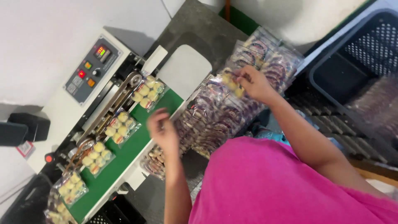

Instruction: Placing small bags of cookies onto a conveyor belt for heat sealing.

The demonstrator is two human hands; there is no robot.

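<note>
A pale wall (62,25) is filling the upper left, plain and evenly lit, with soft daylight falling across it and casting a faint shadow behind the white sealing machine (89,70) standing against it. A grey concrete floor (203,29) is showing in the gap at the top, meeting a green painted strip (240,18) at the foot of the far wall. A dark plastic crate (360,54) with a perforated side is sitting at the right edge.
</note>
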